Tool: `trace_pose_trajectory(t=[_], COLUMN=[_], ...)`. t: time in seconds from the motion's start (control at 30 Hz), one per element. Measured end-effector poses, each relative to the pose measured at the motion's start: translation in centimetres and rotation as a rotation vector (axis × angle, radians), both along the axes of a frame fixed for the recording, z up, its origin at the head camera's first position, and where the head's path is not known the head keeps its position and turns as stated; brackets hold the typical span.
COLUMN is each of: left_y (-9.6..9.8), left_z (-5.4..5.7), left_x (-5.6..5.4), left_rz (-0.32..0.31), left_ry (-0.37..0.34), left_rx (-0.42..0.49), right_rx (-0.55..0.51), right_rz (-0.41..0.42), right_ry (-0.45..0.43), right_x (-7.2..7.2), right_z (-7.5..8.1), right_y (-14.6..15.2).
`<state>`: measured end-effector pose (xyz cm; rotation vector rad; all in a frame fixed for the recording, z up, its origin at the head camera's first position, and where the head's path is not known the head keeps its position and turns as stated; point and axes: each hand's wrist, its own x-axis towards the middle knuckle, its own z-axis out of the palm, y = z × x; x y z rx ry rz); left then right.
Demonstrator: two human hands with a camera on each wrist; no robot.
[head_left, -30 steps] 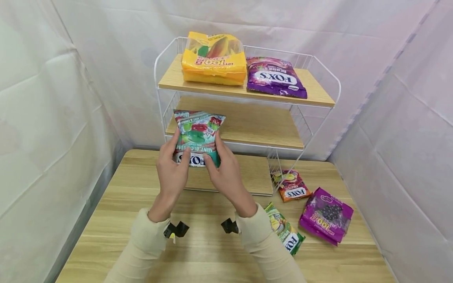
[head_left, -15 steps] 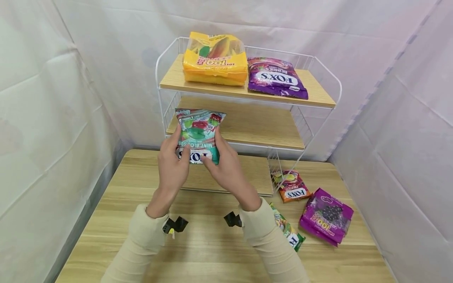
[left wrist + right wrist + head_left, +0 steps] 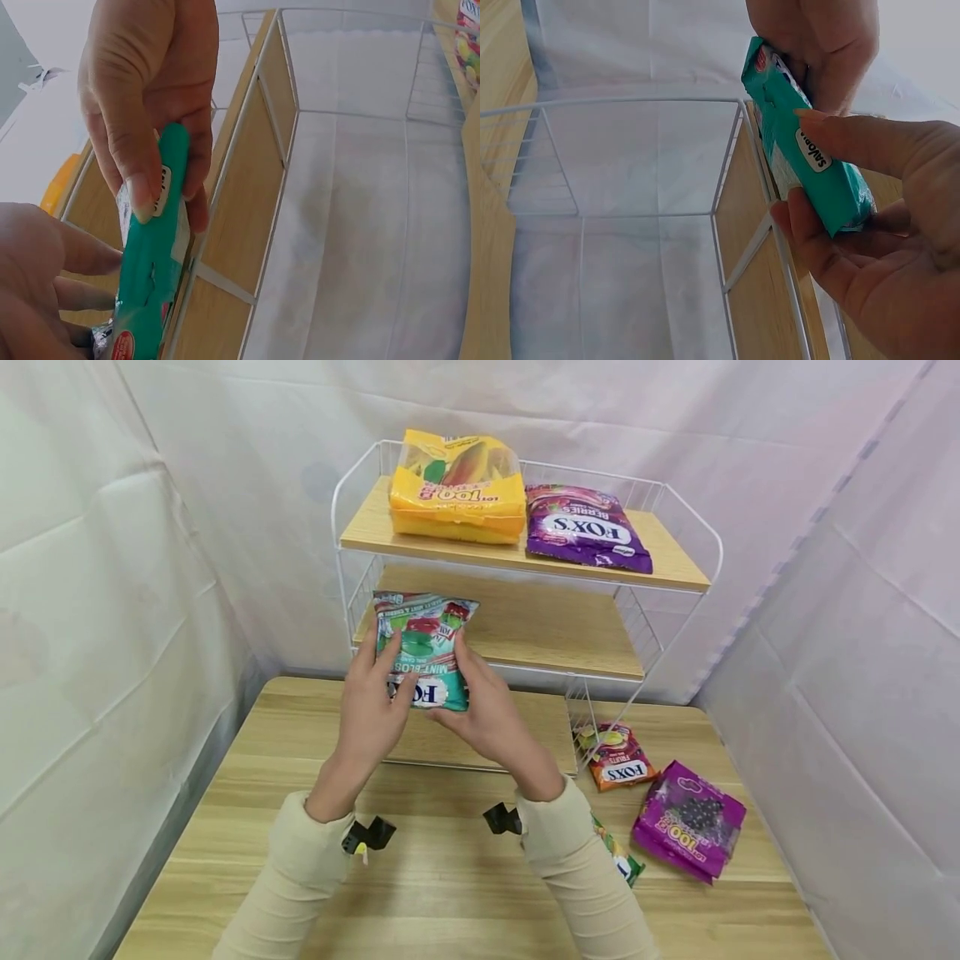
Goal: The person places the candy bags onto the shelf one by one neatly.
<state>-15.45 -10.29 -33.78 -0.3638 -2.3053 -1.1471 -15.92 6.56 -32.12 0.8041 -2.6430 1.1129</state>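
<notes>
A green Fox's Mint Blossom candy bag [image 3: 429,652] is held up in front of the rack's middle shelf, its printed face toward the head camera. My right hand [image 3: 491,714] grips its lower right edge; in the right wrist view the thumb [image 3: 862,142] presses one side and curled fingers support the other. My left hand [image 3: 372,710] lies at the bag's left side, with extended fingers over the printed front. In the left wrist view those left fingers [image 3: 86,251] look fairly straight beside the bag. The bag's back is hidden in the head view.
On the top shelf [image 3: 360,531] of the white wire rack sit a yellow mango bag [image 3: 457,489] and a purple Berries bag [image 3: 585,527]. Right of the rack, a Fruits bag [image 3: 618,756], a purple grape bag [image 3: 692,822] and a partly covered green bag [image 3: 618,856] lie on the table.
The left fingers have shifted from the bag's left edge onto its front. The right thumb has slid from the front to the bottom edge. The bag stays nearly in place.
</notes>
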Motion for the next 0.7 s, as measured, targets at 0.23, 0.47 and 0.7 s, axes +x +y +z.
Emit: trace_pose_trajectory(t=[0.23,0.47,0.7], left_y=[-0.1,0.0,0.0], left_z=[0.2,0.7,1.2], left_x=[-0.3,-0.5,-0.5], left_rz=[0.033,0.063,0.058], left_ry=[-0.006,-0.032,-0.068], left_rx=[-0.115,-0.224,-0.23], right_rx=[-0.036,0.086,0.177], right_rz=[-0.028,-0.035,-0.05], right_ry=[0.103,0.438,0.664], right_x=[0.0,0.5,0.4], right_z=[-1.0,-2.5,-2.8], right_y=[-0.1,0.0,0.0])
